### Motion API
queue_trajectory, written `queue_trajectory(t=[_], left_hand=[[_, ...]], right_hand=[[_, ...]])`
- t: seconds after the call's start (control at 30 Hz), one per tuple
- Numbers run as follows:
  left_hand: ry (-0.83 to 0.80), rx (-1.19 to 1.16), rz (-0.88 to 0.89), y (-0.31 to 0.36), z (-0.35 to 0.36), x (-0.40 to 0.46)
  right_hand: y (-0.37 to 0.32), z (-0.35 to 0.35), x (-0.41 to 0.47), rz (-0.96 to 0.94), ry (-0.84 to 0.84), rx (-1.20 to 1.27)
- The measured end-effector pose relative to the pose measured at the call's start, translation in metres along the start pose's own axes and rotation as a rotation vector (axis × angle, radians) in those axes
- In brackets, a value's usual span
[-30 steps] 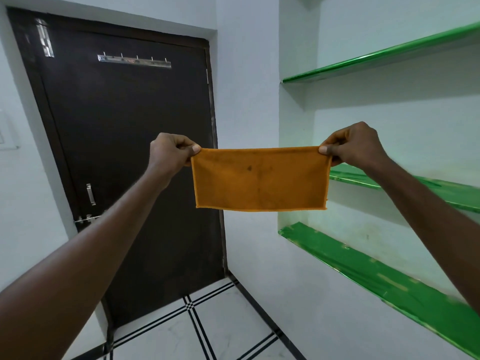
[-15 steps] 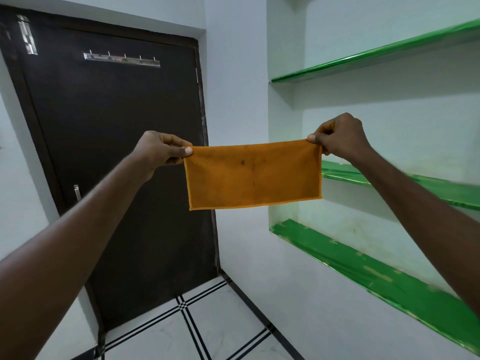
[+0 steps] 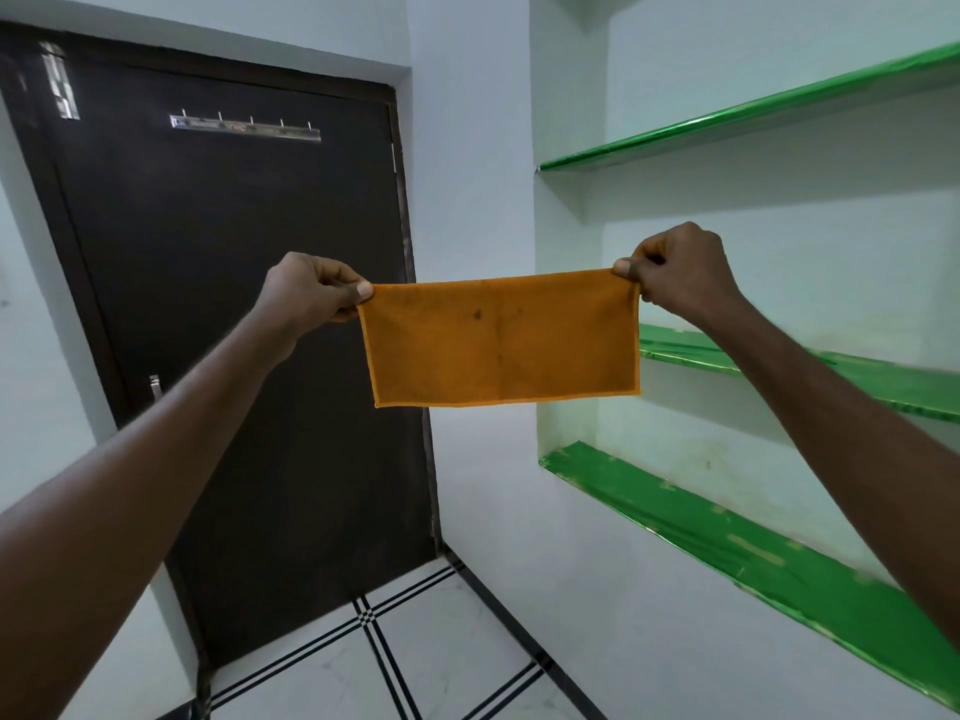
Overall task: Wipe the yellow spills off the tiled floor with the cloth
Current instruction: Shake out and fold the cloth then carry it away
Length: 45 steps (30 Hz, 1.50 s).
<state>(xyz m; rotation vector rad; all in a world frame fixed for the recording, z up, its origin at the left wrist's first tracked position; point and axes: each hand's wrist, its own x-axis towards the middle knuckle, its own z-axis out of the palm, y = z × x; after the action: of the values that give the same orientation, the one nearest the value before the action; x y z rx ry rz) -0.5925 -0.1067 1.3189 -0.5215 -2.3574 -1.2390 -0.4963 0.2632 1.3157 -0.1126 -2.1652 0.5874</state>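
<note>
A dark door (image 3: 234, 330) fills the far left, green shelves (image 3: 727, 537) line the right wall, and the tiled floor (image 3: 441, 667) lies below. The orange cloth (image 3: 501, 340) hangs stretched in mid-air, its top corners pinched by the left hand (image 3: 311, 293) and the right hand (image 3: 680, 272).

A dark brown door (image 3: 249, 356) stands shut, a metal hook rail (image 3: 244, 129) near its top. Green shelves (image 3: 753, 558) line the white wall's recess.

Orange cloth (image 3: 501, 340), stretched flat at chest height, dark-spotted near center, pinched at both top corners, above white black-lined tiled floor (image 3: 441, 662).
</note>
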Motion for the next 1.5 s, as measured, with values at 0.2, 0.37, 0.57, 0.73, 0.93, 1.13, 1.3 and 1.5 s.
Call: queue_trajectory(t=[0.2,0.37,0.57,0.73,0.93,1.13,1.3,1.5], left_hand=[[-0.083,-0.261,-0.047,-0.01,-0.007,-0.02],[-0.147,-0.387,-0.289,-0.037,0.023,-0.032],[-0.199,-0.482,-0.362,-0.032,0.084,-0.037],[-0.247,-0.396,-0.254,0.007,0.138,-0.043],[-0.185,-0.268,-0.156,0.019,0.155,-0.047],[-0.191,0.007,0.053,0.025,0.154,-0.052],[-0.186,-0.091,0.062,0.035,0.13,-0.045],[-0.152,-0.317,-0.068,0.051,0.099,-0.024]], right_hand=[[0.012,-0.004,-0.018,0.082,-0.058,0.23],[0.031,0.026,-0.031,0.335,-0.279,0.402],[0.017,0.066,-0.047,0.395,-0.379,0.547],[-0.016,0.1,-0.056,0.418,-0.456,0.697],[-0.025,0.096,-0.061,0.545,-0.51,0.725],[-0.023,0.076,-0.056,0.595,-0.778,0.831],[0.001,0.069,-0.059,0.486,-0.627,0.898],[0.037,0.12,-0.095,0.933,-0.328,1.141]])
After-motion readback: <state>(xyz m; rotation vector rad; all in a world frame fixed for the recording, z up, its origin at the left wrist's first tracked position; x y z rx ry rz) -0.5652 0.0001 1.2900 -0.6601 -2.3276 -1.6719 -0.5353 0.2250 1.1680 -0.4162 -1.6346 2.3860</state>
